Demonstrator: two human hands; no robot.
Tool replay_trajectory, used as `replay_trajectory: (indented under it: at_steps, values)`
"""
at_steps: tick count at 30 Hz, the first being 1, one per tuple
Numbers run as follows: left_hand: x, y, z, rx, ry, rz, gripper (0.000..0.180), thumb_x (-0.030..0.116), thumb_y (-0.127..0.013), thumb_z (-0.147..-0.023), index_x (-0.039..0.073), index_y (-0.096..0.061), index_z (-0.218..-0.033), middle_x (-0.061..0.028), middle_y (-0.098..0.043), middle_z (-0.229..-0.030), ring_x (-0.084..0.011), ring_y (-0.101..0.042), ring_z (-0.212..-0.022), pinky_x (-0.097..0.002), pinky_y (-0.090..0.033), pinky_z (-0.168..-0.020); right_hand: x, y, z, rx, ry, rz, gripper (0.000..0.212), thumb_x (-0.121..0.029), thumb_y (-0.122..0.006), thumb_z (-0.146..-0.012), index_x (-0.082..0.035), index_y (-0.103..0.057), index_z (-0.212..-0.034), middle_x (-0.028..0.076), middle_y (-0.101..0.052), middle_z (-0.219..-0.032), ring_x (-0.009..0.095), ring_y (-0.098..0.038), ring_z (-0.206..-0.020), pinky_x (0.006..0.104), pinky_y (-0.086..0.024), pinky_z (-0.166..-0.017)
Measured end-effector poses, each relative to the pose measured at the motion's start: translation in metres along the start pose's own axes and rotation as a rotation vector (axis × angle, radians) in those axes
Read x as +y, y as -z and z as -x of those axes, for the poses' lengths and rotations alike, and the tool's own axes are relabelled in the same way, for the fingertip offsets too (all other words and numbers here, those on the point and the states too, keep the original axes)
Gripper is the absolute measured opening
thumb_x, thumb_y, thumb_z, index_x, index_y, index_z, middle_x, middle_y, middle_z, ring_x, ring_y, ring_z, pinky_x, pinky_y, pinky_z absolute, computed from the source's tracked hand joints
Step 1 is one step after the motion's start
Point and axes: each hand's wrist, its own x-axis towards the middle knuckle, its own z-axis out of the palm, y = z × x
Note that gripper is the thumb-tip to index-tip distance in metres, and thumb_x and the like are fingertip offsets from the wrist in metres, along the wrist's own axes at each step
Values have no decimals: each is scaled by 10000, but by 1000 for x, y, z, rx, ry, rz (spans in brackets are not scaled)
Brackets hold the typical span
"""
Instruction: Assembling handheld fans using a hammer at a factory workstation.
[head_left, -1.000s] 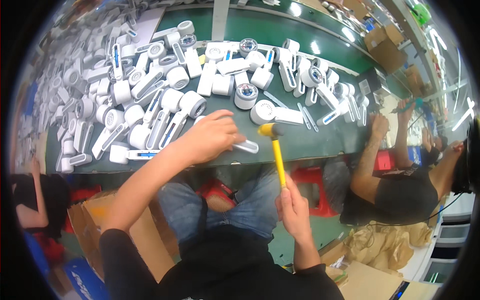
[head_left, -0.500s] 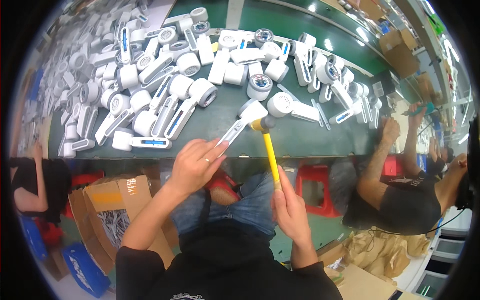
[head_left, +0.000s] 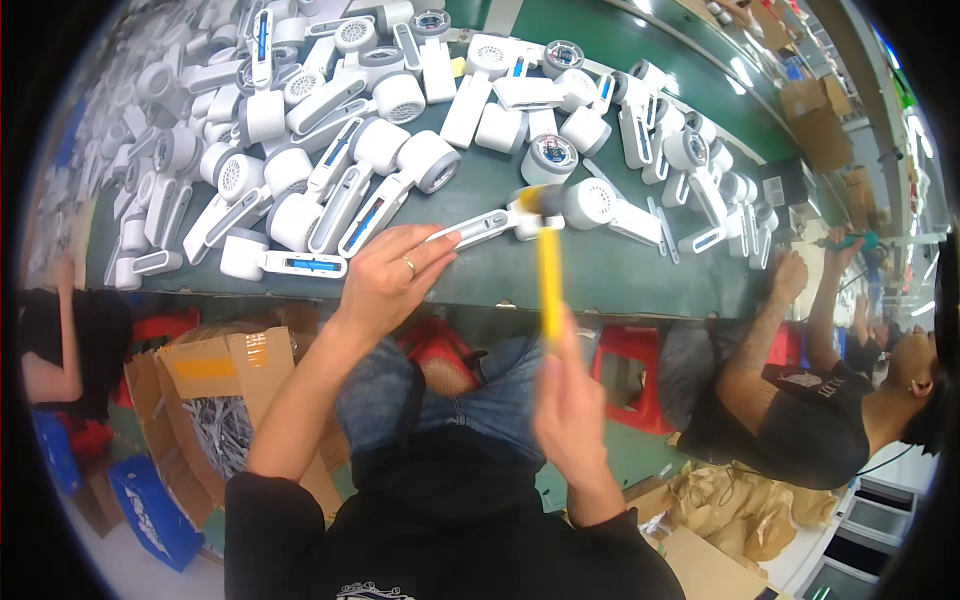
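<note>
My left hand [head_left: 392, 282] pinches the handle end of a white handheld fan [head_left: 474, 230], which lies tilted on the green tabletop with its round head pointing away to the right. In my right hand [head_left: 570, 410] is a mallet [head_left: 550, 285] with a yellow handle and a yellow-and-dark head. The mallet head is over the held fan's round head and hides part of it; whether they touch I cannot tell. Motion blurs the mallet and right hand. Just right of it lies another fan [head_left: 592, 202]. Several fans have open handles showing blue cells, such as one fan [head_left: 305, 263] left of my hand.
A large pile of white fan parts [head_left: 165, 150] covers the table's left and far side. Thin grey strips [head_left: 662, 230] lie at the right. Below the edge stand a cardboard box [head_left: 215, 400] with grey strips and a red stool [head_left: 635, 375]. A co-worker [head_left: 800, 410] sits at the right.
The held fan has turned flatter, its head further right. My left hand has shifted slightly up, and the mallet head has moved up and right over the fan head. The whole view has shifted slightly.
</note>
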Motion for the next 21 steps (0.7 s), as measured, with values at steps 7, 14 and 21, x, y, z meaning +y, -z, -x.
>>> replay_trajectory:
  at_steps: [7, 14, 21]
  values:
    - [-2, -1, 0, 8, 3, 28, 281, 47, -832, -848, 68, -794, -1125, -101, -761, -1052, -290, -736, -951, -380, -600, -822, -7, 9, 8, -17, -49, -54, 559, -68, -541, -1061, -14, -399, -1599, 308, -701, -927, 493, -696, -780, 496, -565, -674]
    - [-1, 1, 1, 37, -7, 55, 324, 45, -842, -842, 58, -782, -1160, -116, -758, -1034, -300, -736, -938, -373, -598, -817, -17, 17, 6, -91, -85, 37, 565, -50, -550, -1047, -3, -422, -1595, 255, -691, -856, 417, -702, -684, 444, -543, -627]
    - [-8, -3, 13, -9, 272, 145, 793, 88, -888, -836, 17, -484, -1515, -117, -794, -1100, -310, -750, -1023, -379, -569, -921, -12, 3, -7, -271, -55, 146, 583, -57, -553, -1042, -10, -400, -1603, 280, -712, -966, 458, -706, -779, 475, -561, -678]
